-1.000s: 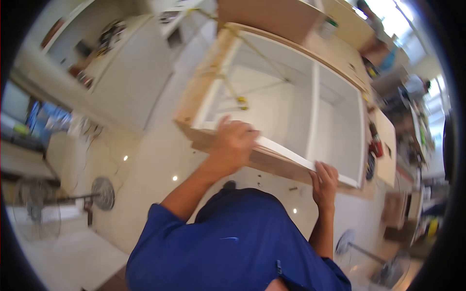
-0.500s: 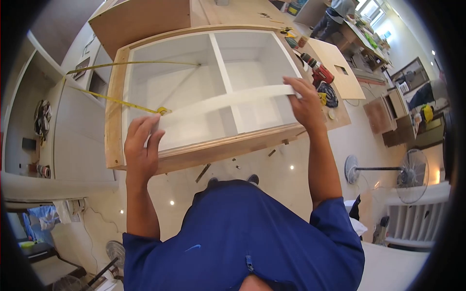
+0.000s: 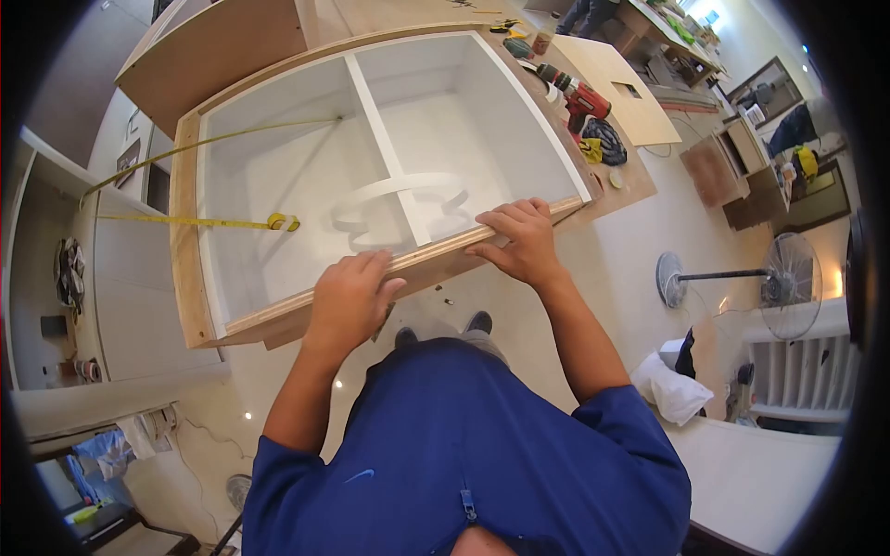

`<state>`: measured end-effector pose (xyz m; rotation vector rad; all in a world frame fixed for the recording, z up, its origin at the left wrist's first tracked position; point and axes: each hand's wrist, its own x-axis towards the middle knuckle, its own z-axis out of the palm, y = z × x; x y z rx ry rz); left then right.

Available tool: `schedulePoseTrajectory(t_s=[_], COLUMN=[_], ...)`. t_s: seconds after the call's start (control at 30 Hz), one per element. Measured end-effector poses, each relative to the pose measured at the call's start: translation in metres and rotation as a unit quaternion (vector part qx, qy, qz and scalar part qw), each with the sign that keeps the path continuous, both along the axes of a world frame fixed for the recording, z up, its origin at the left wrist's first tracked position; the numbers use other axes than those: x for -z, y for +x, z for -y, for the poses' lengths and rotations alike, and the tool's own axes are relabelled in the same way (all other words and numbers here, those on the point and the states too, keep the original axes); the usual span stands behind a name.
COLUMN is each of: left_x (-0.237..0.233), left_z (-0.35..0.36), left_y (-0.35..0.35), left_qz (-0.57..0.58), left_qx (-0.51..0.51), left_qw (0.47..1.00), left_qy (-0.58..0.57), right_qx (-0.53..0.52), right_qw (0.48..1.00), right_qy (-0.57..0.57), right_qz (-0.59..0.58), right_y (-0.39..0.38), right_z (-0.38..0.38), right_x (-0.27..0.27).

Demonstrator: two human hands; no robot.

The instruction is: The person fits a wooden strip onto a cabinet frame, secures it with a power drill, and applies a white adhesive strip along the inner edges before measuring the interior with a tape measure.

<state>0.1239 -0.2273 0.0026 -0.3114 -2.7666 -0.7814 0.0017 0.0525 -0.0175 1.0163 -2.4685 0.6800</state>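
Observation:
In the head view, a box-shaped plywood cabinet with a white interior lies open side up, split by a white divider. My left hand rests over its near plywood edge, thumb on the outer side. Farther right along that edge, my right hand grips it, fingers on top and thumb below. Just beyond my hands, a thin white strip lies curled across the divider, out of my grasp. A yellow tape measure sits in the left compartment, its blade stretched leftward.
Right of the cabinet are a red drill, a dark bundle and a plywood panel. A brown board stands behind. A pedestal fan is at right. A person's legs show at far top right.
Both hands have let go of the white strip, which was stretched between them, and have come down to the cabinet's near edge. The strip now lies curled. My view has shifted.

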Motion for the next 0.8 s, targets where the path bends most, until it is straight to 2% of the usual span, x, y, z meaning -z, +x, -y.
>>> schedulePoseTrajectory(t_s=[0.07, 0.2, 0.4, 0.5, 0.6, 0.67, 0.8], left_x=[0.004, -0.006, -0.018, -0.025, -0.012, 0.009, 0.011], left_z=[-0.012, -0.018, 0.025, 0.056, 0.074, 0.078, 0.08], left_y=[-0.008, -0.016, 0.012, 0.023, 0.026, 0.022, 0.011], left_qz=[-0.018, 0.069, 0.025, -0.012, 0.0, 0.026, -0.022], left_qx=[0.012, -0.008, -0.058, -0.124, -0.203, -0.249, -0.213], left_qw=[1.0, 0.996, 0.997, 0.992, 0.979, 0.968, 0.976], left_qy=[-0.008, -0.062, -0.049, -0.016, 0.001, 0.021, -0.031], right_qx=[0.015, 0.014, -0.035, -0.071, -0.003, 0.022, 0.079], right_qw=[1.0, 1.0, 0.998, 0.994, 0.995, 0.992, 0.97], right_qy=[-0.006, -0.022, 0.021, -0.054, -0.063, -0.029, 0.009], right_qz=[-0.001, -0.004, 0.053, 0.07, 0.071, 0.125, 0.231], right_y=[0.001, 0.002, -0.013, -0.031, -0.057, -0.062, -0.069], right_z=[0.003, 0.003, -0.006, -0.021, -0.02, -0.011, 0.003], right_x=[0.001, 0.003, -0.01, -0.026, -0.028, -0.022, -0.022])
